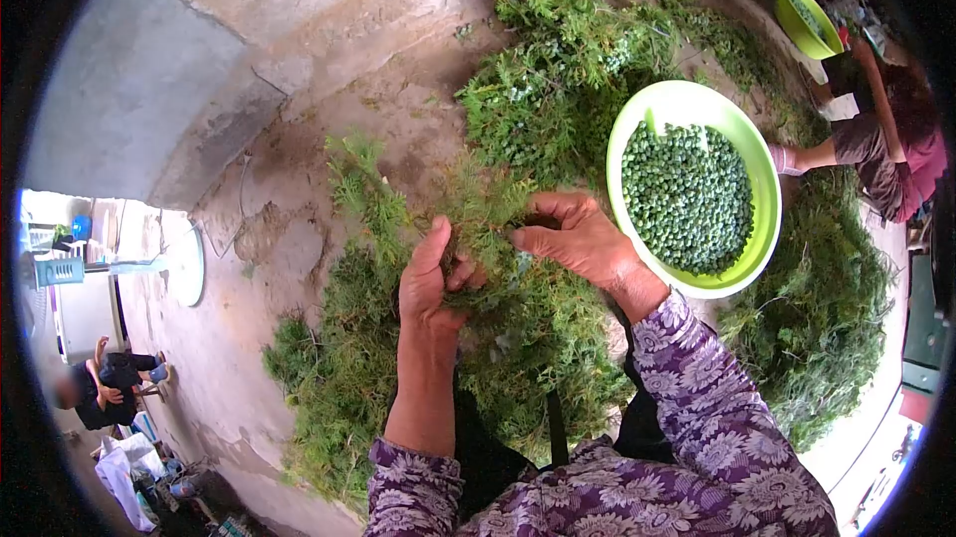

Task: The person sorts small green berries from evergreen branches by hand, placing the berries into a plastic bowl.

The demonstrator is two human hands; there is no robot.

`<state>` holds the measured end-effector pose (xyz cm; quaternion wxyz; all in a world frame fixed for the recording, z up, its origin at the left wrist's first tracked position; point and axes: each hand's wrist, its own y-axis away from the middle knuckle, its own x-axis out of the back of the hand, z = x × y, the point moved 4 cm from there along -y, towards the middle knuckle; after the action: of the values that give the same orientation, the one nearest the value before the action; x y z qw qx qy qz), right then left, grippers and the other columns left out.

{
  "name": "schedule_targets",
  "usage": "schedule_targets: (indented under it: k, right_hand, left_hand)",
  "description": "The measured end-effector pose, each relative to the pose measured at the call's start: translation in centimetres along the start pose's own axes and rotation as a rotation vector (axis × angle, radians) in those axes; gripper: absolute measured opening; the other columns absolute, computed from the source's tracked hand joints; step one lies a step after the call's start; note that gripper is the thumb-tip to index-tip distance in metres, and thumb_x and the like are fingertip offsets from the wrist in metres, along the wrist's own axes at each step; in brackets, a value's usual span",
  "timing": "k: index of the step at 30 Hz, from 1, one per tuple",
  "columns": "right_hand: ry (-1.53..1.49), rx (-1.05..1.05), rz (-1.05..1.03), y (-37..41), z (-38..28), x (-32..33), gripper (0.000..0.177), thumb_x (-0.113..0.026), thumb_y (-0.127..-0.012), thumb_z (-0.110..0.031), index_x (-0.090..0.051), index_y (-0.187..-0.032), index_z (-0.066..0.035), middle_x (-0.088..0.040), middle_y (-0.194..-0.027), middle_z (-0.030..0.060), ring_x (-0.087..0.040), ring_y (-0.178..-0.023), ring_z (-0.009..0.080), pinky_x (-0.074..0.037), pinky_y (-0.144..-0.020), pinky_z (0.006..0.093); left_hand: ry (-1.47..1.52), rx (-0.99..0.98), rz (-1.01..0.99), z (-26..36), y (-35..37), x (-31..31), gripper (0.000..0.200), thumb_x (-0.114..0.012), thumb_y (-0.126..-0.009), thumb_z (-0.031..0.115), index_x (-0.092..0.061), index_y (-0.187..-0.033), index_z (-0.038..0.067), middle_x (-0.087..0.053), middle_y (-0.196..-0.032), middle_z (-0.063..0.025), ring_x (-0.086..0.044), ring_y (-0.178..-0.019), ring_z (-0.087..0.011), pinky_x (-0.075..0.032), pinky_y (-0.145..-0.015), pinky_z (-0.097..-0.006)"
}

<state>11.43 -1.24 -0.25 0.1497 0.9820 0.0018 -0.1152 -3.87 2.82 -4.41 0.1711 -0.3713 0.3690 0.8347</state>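
Note:
My left hand (433, 278) is closed round a leafy green sprig (483, 208) in the middle of the view. On the sprig's right side, my right hand (578, 243) has its thumb and forefinger pinched together at the leaves; whatever sits between the fingertips is too small to make out. Close beside my right hand stands a light green basin (770, 208), holding a heap of small round green berries (687, 198). Below my hands lies a pile of green branches (349, 368). Another heap with berries (568, 69) lies beyond them.
More cut branches (817, 308) lie right of the basin. A co-worker (896, 138) sits at the upper right by a second green basin (809, 19). At the far left are a fan (186, 263) and a seated person (115, 378). A concrete wall (169, 69) rises at the upper left.

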Motion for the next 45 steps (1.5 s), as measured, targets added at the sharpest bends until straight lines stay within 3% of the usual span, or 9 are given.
schedule_targets:
  k: [3, 5, 8, 11, 14, 34, 37, 39, 45]
  right_hand:
    - [0.283, 0.038, 0.102, 0.2, -0.1, 0.1, 0.016, -0.06, -0.073, -0.01, -0.059, -0.084, 0.001, -0.055, -0.071, -0.0002, -0.047, -0.063, 0.0069, -0.041, -0.058, 0.0238]
    - [0.503, 0.071, 0.179, 0.3, 0.2, 0.6, 0.016, -0.058, -0.072, -0.01, -0.058, -0.082, 0.002, -0.055, -0.069, 0.0005, -0.048, -0.061, 0.0082, -0.041, -0.057, 0.0247]
    - [1.125, 0.308, 0.367, 0.5, 0.0, 2.0, 0.018, -0.058, -0.065, -0.014, -0.06, -0.077, -0.001, -0.059, -0.071, 0.013, -0.056, -0.06, 0.0156, -0.046, -0.054, 0.0298]
    - [-0.037, -0.078, 0.146, -0.1, 0.7, 4.2, 0.024, -0.055, -0.069, -0.008, -0.054, -0.091, 0.002, -0.058, -0.076, 0.0086, -0.058, -0.068, 0.0153, -0.049, -0.059, 0.0255]
    - [-0.357, -0.064, 0.029, 0.0, 0.5, 3.7, 0.037, -0.056, -0.071, -0.007, -0.046, -0.105, 0.004, -0.056, -0.089, 0.0097, -0.057, -0.076, 0.0147, -0.049, -0.063, 0.0235]
    - [0.029, 0.072, -0.054, -0.3, 0.8, -0.3, 0.022, -0.066, -0.069, -0.01, -0.058, -0.087, -0.001, -0.057, -0.074, 0.0005, -0.05, -0.068, 0.0059, -0.042, -0.062, 0.0212]
    - [0.255, -0.003, -0.076, -0.1, 0.9, 0.1, 0.02, -0.061, -0.069, -0.011, -0.058, -0.085, 0.001, -0.057, -0.071, 0.0019, -0.05, -0.066, 0.0073, -0.042, -0.058, 0.0218]
    - [0.404, -0.024, -0.113, 0.1, 0.9, 0.4, 0.022, -0.059, -0.068, -0.012, -0.059, -0.085, 0.001, -0.058, -0.07, 0.0026, -0.05, -0.064, 0.0085, -0.042, -0.055, 0.0227]
    - [-0.598, -0.191, -0.118, 0.7, 0.4, 1.4, 0.02, -0.053, -0.069, -0.005, -0.051, -0.089, -0.001, -0.057, -0.079, 0.0065, -0.055, -0.063, 0.0131, -0.041, -0.045, 0.0211]
  left_hand:
    - [-0.073, -0.093, 0.147, 0.0, -0.1, -0.5, 0.023, -0.051, -0.084, 0.031, -0.047, -0.074, 0.01, -0.041, -0.053, 0.002, -0.036, -0.04, -0.0099, -0.034, -0.041, -0.0256]
    - [-0.281, -0.219, 0.529, 0.4, 0.5, -0.6, 0.025, -0.055, -0.082, 0.031, -0.047, -0.07, 0.011, -0.04, -0.051, 0.0015, -0.037, -0.041, -0.0112, -0.033, -0.042, -0.0259]
    - [-0.255, -0.319, 0.176, 2.1, 0.5, 1.8, 0.015, -0.059, -0.078, 0.022, -0.051, -0.077, 0.01, -0.047, -0.059, 0.0003, -0.036, -0.044, -0.0097, -0.033, -0.043, -0.0261]
    - [-0.12, -0.325, 0.272, 3.1, 1.0, 0.4, 0.02, -0.057, -0.081, 0.027, -0.049, -0.071, 0.012, -0.041, -0.051, 0.0024, -0.034, -0.039, -0.0102, -0.03, -0.04, -0.0258]
    - [-0.023, -0.285, 0.207, 2.9, 1.0, 0.5, 0.018, -0.056, -0.082, 0.026, -0.049, -0.073, 0.012, -0.042, -0.052, 0.0035, -0.034, -0.038, -0.0096, -0.03, -0.039, -0.0259]
    - [0.034, -0.181, 0.203, 1.8, 0.4, 0.2, 0.018, -0.053, -0.083, 0.026, -0.051, -0.077, 0.01, -0.053, -0.061, -0.0011, -0.049, -0.047, -0.0126, -0.036, -0.039, -0.0262]
    - [-0.068, -0.218, 0.19, 2.2, 0.5, 0.2, 0.024, -0.054, -0.083, 0.029, -0.048, -0.068, 0.011, -0.042, -0.052, 0.0026, -0.033, -0.039, -0.0102, -0.031, -0.041, -0.0267]
    - [-0.169, -0.313, 0.496, 3.0, 1.0, 0.9, 0.022, -0.054, -0.083, 0.028, -0.049, -0.069, 0.011, -0.042, -0.052, 0.0031, -0.032, -0.04, -0.0103, -0.031, -0.042, -0.0271]
    - [-0.046, -0.284, 0.068, 3.4, 0.9, 0.7, 0.018, -0.053, -0.083, 0.029, -0.053, -0.081, 0.011, -0.051, -0.059, 0.0019, -0.038, -0.039, -0.0092, -0.035, -0.037, -0.0254]
